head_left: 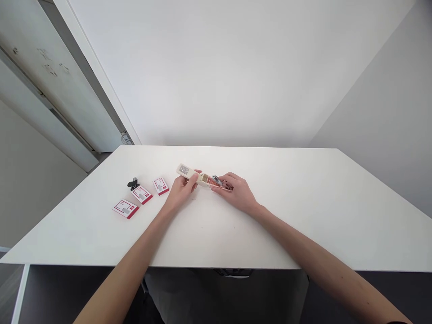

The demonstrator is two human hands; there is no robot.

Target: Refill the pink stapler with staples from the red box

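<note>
Both my hands hold one long, slim cream-coloured device [203, 179] above the middle of the white table. Its left end carries a grey printed patch. The right part looks reddish and has shiny metal bits, too small to make out. My left hand [184, 187] is closed around the cream section, thumb on top. My right hand [236, 191] grips the far right end, its fingers partly covering the metal bits. To the left lie a white card with a red edge [161, 186], a second such card [141, 194] and a third card [125, 208].
A small black object with a metal part [133, 183] sits behind the middle card. The white table [303, 216] reaches back to a plain wall [236, 72]. A door frame [97, 67] stands at the left, and a dark grey seat or lap shows below the front edge.
</note>
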